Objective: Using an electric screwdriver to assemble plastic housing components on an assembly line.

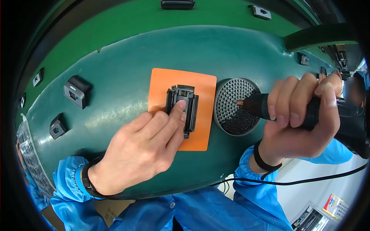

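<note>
My left hand (144,144) grips a black plastic housing (191,115), with the index fingertip pressed on its upper middle and the other fingers bent beside it. The housing lies on an orange mat (163,82); its lower left part is hidden under the fingers. In my right hand (300,119) a black electric screwdriver (256,106) is held nearly level. Its copper-coloured tip points left over a round grey screw dish (220,121). Small black screws (241,119) are heaped in the lower part of the dish, and the upper part shows a studded or perforated surface.
Two grey-black device housings (75,92) (58,126) stand on the green table (115,69) at the left. More lie on the green surface beyond. A black cable (293,183) runs below my right wrist. A clear plastic tray stack (31,150) is at the far left; another person (360,84) is at the right.
</note>
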The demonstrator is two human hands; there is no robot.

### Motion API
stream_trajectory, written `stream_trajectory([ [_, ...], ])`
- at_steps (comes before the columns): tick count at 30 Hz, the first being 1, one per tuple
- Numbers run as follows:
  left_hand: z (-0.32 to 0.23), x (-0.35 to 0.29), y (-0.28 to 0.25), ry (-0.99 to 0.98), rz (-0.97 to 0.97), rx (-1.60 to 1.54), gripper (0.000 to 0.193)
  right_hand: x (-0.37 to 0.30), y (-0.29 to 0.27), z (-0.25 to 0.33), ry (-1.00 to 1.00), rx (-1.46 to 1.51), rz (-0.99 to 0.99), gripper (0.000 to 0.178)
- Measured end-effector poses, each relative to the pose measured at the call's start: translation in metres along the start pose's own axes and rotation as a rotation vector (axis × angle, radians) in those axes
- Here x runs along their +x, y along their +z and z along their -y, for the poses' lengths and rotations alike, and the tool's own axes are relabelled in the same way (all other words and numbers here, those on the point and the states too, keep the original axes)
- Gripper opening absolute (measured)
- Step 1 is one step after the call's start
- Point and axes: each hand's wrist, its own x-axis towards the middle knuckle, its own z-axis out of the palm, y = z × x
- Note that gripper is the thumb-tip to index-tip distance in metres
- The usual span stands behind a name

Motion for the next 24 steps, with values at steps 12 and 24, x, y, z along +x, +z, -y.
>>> stream_trajectory([
  [12,-0.006,0.001,-0.009,-0.06,0.181,-0.068,0.054,-0.004,-0.012,-0.01,0.015,-0.212,-0.029,0.025],
  [24,-0.003,0.0,-0.012,-0.07,0.22,-0.082,0.056,-0.005,-0.02,-0.023,-0.002,-0.065,0.021,0.027],
])
